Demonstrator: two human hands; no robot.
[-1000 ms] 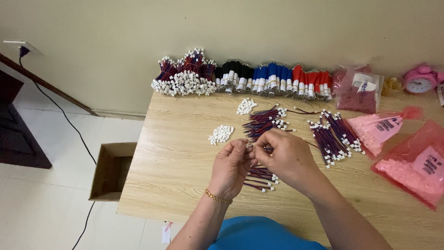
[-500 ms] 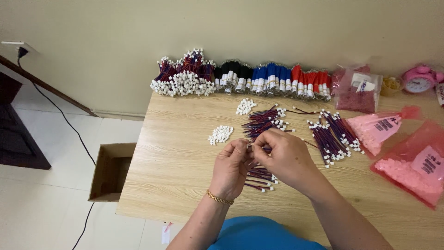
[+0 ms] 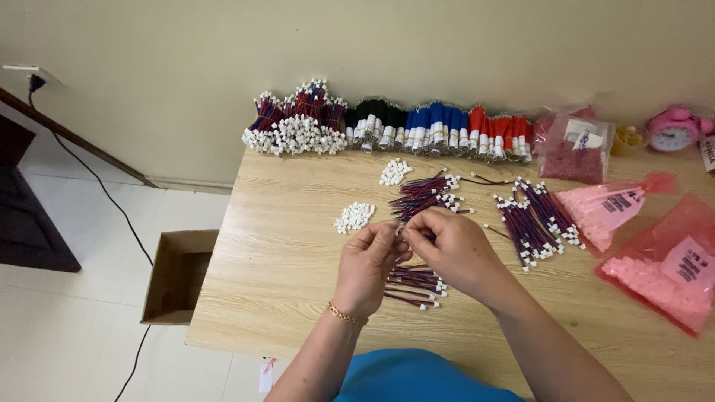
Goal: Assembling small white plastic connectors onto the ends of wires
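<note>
A pale wooden table (image 3: 298, 298) stands against a cream wall, seen from above by a head-worn camera. On the tiled floor at nine o'clock sits an open cardboard box (image 3: 179, 275).

At the middle of the table, the person's two hands meet fingertip to fingertip. The left hand (image 3: 366, 266), with a gold bracelet on its wrist, and the right hand (image 3: 456, 249) are both pinched closed around something very small held between them, probably a thin wire lead and its white connector; it is too small and too hidden by the fingers to tell which hand holds which part.

Directly beneath the hands, toward six o'clock, lies a small bunch of red-and-dark wires (image 3: 413, 283), their long axis running three to nine o'clock, closest to the left hand. At twelve o'clock from the hands lies a loose wire bundle (image 3: 424, 197), long axis tilted toward two o'clock. A little pile of white connectors (image 3: 354, 217) sits at ten o'clock, nearer the left hand. Another wire bundle (image 3: 536, 219) lies at two o'clock, nearer the right hand.

Along the wall stand rows of bundled wires (image 3: 387, 123). Pink plastic bags (image 3: 655, 253) lie at three o'clock.
</note>
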